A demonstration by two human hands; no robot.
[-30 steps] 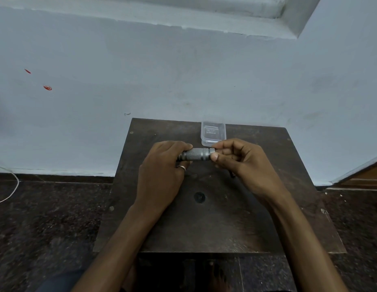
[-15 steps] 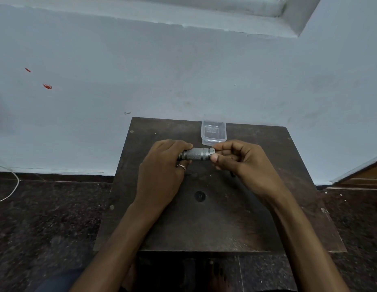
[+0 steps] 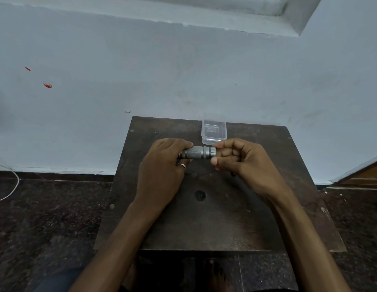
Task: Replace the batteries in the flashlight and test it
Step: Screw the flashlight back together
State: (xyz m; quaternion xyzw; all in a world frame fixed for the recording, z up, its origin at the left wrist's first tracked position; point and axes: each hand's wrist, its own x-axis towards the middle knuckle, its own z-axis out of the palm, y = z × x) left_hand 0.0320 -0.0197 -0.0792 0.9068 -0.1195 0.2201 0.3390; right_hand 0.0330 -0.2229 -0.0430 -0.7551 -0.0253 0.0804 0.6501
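A small grey metal flashlight (image 3: 197,153) with a knurled body lies level above the dark wooden table (image 3: 215,224). My left hand (image 3: 162,169), a ring on one finger, wraps around its left part. My right hand (image 3: 242,161) pinches its right end, a silver ring or cap, between thumb and forefinger. The left end of the flashlight is hidden inside my left hand. No loose batteries show.
A small clear plastic box (image 3: 214,131) stands at the table's back edge, just beyond the flashlight. The pale wall rises right behind the table. A white cable (image 3: 11,186) runs over the dark speckled floor at the left. A round hole (image 3: 199,194) marks the table's middle.
Both hands stay on the flashlight in nearly the same place. The fingers of my right hand have shifted slightly around the right end.
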